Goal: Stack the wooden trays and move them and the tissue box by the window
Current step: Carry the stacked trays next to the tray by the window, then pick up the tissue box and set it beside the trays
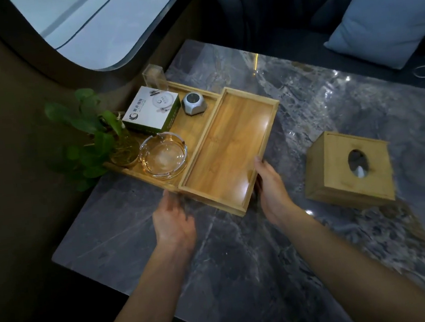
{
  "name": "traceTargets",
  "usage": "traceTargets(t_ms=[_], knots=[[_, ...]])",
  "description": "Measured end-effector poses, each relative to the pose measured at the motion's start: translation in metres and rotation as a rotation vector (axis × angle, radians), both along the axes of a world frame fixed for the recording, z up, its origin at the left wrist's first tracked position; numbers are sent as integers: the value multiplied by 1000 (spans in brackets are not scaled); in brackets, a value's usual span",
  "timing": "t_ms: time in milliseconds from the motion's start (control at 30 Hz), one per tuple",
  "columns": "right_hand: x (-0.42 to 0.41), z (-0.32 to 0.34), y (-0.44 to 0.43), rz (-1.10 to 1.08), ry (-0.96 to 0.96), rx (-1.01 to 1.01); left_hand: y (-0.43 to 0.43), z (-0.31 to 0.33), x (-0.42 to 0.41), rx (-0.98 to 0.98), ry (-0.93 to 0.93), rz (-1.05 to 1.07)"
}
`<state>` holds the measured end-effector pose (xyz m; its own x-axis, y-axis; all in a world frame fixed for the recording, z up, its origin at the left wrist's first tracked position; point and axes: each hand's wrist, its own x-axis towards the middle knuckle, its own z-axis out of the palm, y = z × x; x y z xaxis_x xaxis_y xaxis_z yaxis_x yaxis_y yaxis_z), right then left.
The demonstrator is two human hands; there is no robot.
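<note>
Dim scene, window (pixel 92 24) daylight, glare on tray (pixel 233 145), blurred edges.

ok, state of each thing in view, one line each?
empty tray: upright, overlapping the loaded tray's right part
loaded tray: flat, holds the small items
ashtray: upright, empty
tissue box: on the table, apart from the trays, tissue showing
left hand: open, at the trays' near corner
right hand: on the empty tray's right rim

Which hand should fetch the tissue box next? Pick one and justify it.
Right. The right hand is at the empty tray's near-right edge, on the tissue box's side; the left hand would have to cross over.
</note>
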<state>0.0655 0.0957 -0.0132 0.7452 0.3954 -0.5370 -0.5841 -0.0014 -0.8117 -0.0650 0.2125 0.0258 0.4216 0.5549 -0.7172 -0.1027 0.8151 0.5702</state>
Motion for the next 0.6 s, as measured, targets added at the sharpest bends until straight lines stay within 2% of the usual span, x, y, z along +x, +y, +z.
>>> traceTargets(t_ms=[100,167,267,367,500,600], knots=[[0,3,-5,42,-59,-160,-9,13,3,230,212,126],[3,16,-11,64,-178,-250,-21,23,8,463,212,87],[10,46,-27,126,-476,-373,-45,38,27,746,45,-146],[25,75,-53,111,-696,-396,-64,46,68,948,-1,-493],[49,89,-102,-199,-817,-577,-94,40,125,978,-39,-811],[66,77,-144,-410,-656,-720,-121,27,158,808,-12,-929]])
